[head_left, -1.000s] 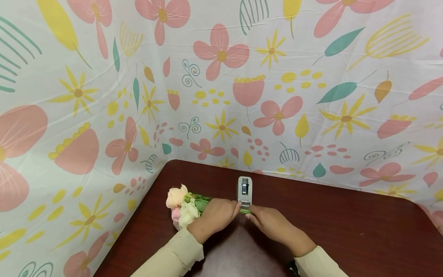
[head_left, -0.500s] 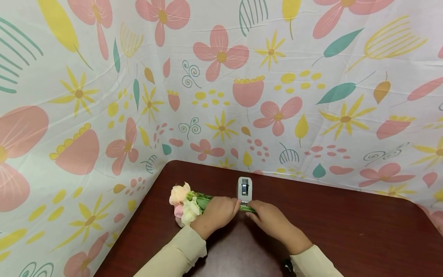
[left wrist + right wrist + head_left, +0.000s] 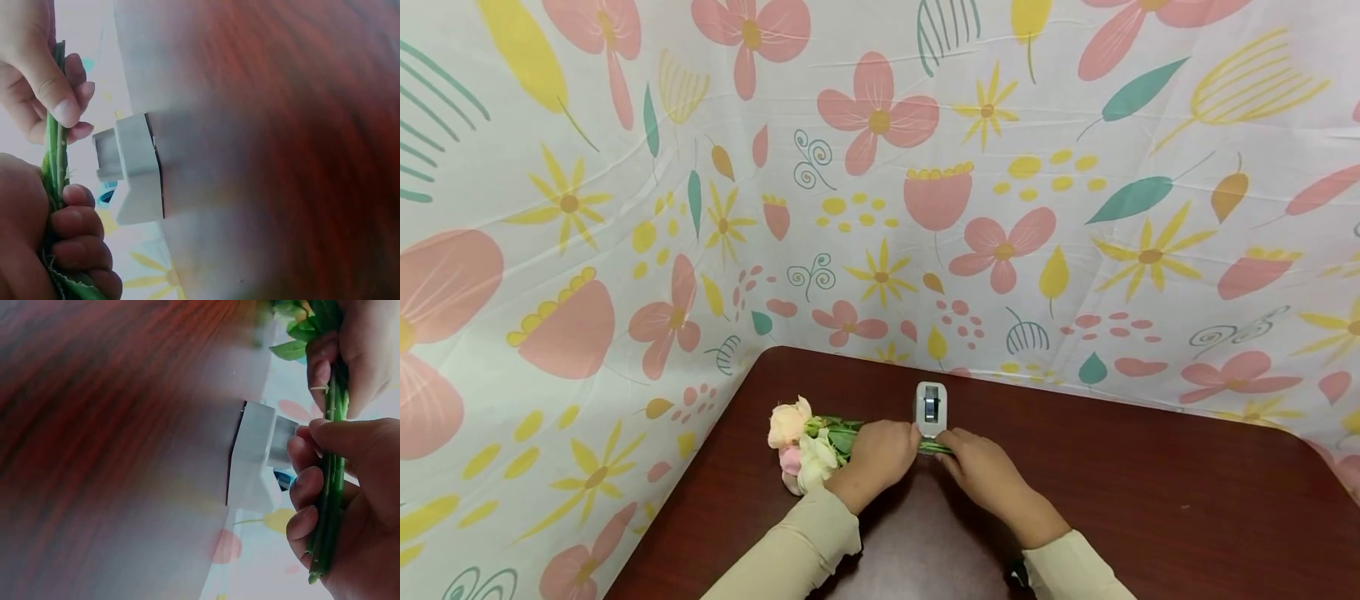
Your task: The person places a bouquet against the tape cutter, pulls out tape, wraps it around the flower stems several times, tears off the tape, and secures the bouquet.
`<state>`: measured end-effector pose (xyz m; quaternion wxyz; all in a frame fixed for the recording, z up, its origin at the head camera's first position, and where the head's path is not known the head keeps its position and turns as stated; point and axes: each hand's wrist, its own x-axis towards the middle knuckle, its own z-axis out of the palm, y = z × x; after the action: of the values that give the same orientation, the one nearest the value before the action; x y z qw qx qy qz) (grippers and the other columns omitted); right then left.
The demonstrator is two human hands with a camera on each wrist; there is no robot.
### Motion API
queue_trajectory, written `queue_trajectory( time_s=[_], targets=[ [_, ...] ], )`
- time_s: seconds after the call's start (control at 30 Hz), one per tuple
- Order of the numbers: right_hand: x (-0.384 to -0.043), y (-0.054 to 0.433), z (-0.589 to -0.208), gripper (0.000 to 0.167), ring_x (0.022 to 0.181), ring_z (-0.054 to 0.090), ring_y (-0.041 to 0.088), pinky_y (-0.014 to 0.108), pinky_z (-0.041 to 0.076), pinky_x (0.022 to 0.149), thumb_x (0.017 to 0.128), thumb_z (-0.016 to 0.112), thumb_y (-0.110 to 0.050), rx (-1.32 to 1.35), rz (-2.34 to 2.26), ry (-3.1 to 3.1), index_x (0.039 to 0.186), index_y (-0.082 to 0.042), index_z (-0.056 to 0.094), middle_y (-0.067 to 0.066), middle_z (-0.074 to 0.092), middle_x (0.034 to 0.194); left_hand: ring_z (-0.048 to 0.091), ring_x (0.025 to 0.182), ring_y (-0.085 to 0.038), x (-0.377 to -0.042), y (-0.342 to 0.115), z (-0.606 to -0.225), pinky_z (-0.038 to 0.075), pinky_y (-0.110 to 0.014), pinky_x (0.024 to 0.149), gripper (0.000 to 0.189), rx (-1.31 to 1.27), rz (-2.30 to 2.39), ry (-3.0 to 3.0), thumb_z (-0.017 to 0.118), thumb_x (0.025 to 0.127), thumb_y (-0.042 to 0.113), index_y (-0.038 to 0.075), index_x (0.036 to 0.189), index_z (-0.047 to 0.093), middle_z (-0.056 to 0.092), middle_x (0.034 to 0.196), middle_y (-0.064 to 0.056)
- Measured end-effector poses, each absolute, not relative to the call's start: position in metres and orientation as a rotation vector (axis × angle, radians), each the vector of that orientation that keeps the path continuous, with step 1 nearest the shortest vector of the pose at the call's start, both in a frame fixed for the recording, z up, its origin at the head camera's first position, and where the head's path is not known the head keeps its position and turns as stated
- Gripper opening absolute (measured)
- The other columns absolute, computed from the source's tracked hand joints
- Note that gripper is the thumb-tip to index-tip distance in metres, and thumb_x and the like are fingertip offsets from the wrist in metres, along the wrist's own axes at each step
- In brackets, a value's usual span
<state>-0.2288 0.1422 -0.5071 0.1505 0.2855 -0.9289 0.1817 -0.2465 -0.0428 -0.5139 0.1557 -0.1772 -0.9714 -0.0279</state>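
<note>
A small bunch of flowers [image 3: 788, 423] in peach, white and pink points its blooms to the left in the head view. My left hand [image 3: 883, 454] grips its green stems [image 3: 56, 150] below the leaves, fingers curled round them. Close beside it, my right hand [image 3: 988, 477] holds the lower stems, with thumb and curled fingers round them in the right wrist view. Cut stem ends [image 3: 316, 575] stick out past that hand. A white tape dispenser [image 3: 932, 408] stands just beyond the hands, its toothed cutter [image 3: 107, 155] toward the stems.
The dark red-brown table [image 3: 1135, 492] extends to the right of the hands. Behind and to the left hangs a white cloth [image 3: 880, 200] printed with flowers and leaves, close along the table's edge.
Both hands and the flowers have shifted slightly away from the body, and the blooms a little to the right. The grips look the same, and the tape dispenser has stayed in place.
</note>
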Motion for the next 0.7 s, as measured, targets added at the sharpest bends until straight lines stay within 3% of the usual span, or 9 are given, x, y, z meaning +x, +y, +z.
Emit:
queue_trajectory(
  time_s=[0.17,0.33,0.53,0.7],
  targets=[
    [-0.229,0.140,-0.505,0.013,0.077,0.060,0.007,0.032,0.052,0.071,0.090,0.076,-0.020,0.707,0.643,-2.804,0.100,-0.020,0.068,-0.009,0.062,0.088,0.045,0.041,-0.016,-0.246,-0.046,-0.517,0.025,-0.029,0.037,0.046,-0.610,0.083,-2.647,0.053,0.105,0.028,0.020,0.060,0.047,0.046,0.050,0.004],
    [-0.233,0.138,-0.500,0.006,0.086,0.059,0.010,0.036,0.051,0.081,0.097,0.064,-0.017,0.552,0.864,-2.844,0.103,-0.016,0.067,-0.003,0.065,0.099,0.039,0.039,-0.013,-0.246,-0.050,-0.516,0.012,-0.026,0.041,0.045,-0.658,0.124,-2.490,0.060,0.101,0.028,0.020,0.059,0.045,0.042,0.048,0.006],
    [-0.240,0.131,-0.497,0.010,0.086,0.059,0.018,0.040,0.052,0.082,0.098,0.059,-0.007,0.452,0.905,-2.794,0.104,-0.006,0.068,0.007,0.063,0.098,0.041,0.039,-0.011,-0.247,-0.051,-0.515,0.011,-0.026,0.042,0.044,-0.673,0.162,-2.483,0.059,0.102,0.029,0.020,0.061,0.045,0.044,0.048,0.007],
    [-0.245,0.128,-0.498,0.016,0.085,0.061,0.020,0.042,0.053,0.082,0.098,0.062,-0.012,0.398,0.872,-2.858,0.106,-0.002,0.072,0.010,0.062,0.097,0.042,0.041,-0.012,-0.246,-0.049,-0.514,0.012,-0.026,0.042,0.041,-0.692,0.157,-2.548,0.059,0.101,0.027,0.020,0.062,0.046,0.045,0.050,0.006]
  ],
)
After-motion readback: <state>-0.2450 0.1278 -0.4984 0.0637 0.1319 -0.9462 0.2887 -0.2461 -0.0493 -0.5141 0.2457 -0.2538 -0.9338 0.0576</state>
